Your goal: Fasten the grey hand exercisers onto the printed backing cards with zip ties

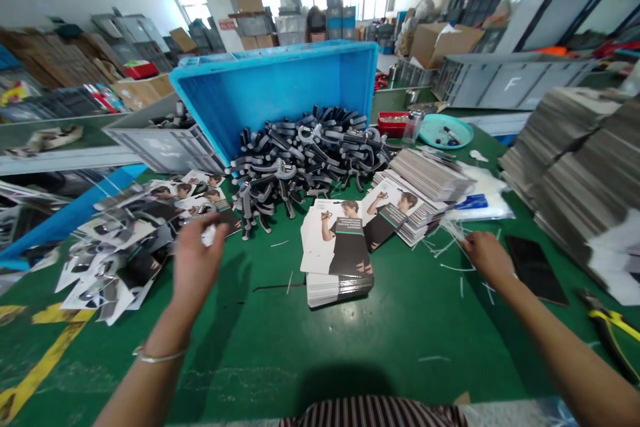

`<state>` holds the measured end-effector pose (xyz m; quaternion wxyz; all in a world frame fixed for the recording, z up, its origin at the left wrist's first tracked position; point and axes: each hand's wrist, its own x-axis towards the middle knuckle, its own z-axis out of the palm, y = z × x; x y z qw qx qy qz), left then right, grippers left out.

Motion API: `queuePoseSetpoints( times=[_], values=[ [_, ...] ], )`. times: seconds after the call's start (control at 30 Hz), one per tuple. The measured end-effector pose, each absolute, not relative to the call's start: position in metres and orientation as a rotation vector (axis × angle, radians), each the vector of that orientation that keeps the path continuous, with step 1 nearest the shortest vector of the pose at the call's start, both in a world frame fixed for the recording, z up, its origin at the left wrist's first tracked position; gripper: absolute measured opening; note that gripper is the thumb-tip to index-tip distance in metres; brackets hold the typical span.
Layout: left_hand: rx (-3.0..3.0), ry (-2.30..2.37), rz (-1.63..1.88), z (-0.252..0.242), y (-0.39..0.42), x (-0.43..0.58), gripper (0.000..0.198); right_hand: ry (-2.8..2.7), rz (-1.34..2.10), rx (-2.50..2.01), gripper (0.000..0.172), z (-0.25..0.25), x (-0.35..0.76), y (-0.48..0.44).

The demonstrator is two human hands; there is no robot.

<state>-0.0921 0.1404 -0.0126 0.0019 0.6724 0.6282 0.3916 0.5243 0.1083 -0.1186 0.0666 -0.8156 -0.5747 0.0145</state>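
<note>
One stack of printed cards (pixel 340 290) is set midway along the counter (pixel 400 340), back from its front edge, probably for reach by either hand. Toward the right edge, white ties (pixel 453 229) are met by the right hand (pixel 483 253), its fingertips drawn together; whether one is pinched cannot be told. Toward the left edge, the left hand (pixel 197 250) is held beside carded handles (pixel 113 263), its grip loosely parted. Farther back, loose handles (pixel 305 147) are heaped before a tipped blue crate (pixel 280 87), presumably for easy picking.
</note>
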Motion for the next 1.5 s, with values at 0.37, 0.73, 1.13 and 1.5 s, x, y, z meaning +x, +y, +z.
queuePoseSetpoints(
  times=[0.37, 0.73, 1.13, 1.5],
  values=[
    [1.632, 1.603, 1.083, -0.092, 0.13, 0.047, 0.047, -1.918, 0.296, -2.012, 0.03, -0.128, 0.447, 0.063],
    [0.986, 1.453, 1.207, -0.073, 0.085, 0.03, 0.051, -1.687, 0.563, -1.916, 0.042, -0.06, 0.456, 0.094],
    [0.813, 1.345, 1.198, -0.088, 0.071, 0.04, 0.052, -1.591, 1.207, -1.95, 0.028, -0.084, 0.481, 0.082],
    [0.896, 1.307, 1.092, -0.07, 0.056, 0.04, 0.055, -1.428, 1.286, -1.636, 0.039, -0.023, 0.428, 0.059]
  ],
)
